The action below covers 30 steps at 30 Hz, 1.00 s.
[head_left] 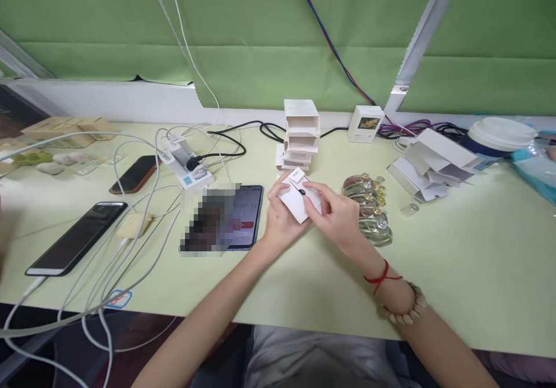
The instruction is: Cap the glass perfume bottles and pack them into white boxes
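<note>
A small white box with a flap at its top is held above the middle of the table. My left hand is wrapped round it from the left and below. With thumb and forefinger, my right hand pinches a small dark thing at the box's face. Behind my hands stands a stack of open white boxes. Just right of my right hand lies a row of clear bagged pieces with yellowish and reddish parts.
Phones and tangled white cables lie at the left, near a power strip. A lit phone is left of my hands. More white boxes, a lidded cup and a small white device stand at the right and back.
</note>
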Motion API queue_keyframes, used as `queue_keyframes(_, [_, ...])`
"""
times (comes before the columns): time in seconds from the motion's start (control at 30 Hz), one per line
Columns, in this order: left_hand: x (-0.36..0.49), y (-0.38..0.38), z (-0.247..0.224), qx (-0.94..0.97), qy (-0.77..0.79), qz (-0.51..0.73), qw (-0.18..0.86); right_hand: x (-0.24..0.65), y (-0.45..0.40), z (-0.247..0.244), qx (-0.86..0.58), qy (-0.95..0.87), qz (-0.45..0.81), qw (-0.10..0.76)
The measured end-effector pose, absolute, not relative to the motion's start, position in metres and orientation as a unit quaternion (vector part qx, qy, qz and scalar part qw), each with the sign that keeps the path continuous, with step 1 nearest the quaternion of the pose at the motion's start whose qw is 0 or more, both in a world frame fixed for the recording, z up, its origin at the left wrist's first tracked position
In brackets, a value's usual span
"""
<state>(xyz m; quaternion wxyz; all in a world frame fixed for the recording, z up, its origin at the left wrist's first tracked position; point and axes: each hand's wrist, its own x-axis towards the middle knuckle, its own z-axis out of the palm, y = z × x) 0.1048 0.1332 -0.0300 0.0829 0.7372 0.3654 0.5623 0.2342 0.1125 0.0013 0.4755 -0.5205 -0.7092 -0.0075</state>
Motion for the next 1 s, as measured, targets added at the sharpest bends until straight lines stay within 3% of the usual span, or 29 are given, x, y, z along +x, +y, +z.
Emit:
queue_keyframes(0.43, [0.111, 0.122, -0.033, 0.708, 0.425, 0.556, 0.097, 0.241, 0.117, 0.0, -0.476, -0.693, -0.165, 0.516])
queue_keyframes(0.73, [0.103, 0.121, -0.024, 0.671, 0.434, 0.564, 0.208, 0.237, 0.11, 0.005, -0.541, -0.666, -0.107, 0.502])
queue_keyframes(1.0, [0.098, 0.124, -0.015, 0.687, 0.336, 0.599, 0.238, 0.233, 0.11, 0.009, -0.511, -0.714, -0.104, 0.467])
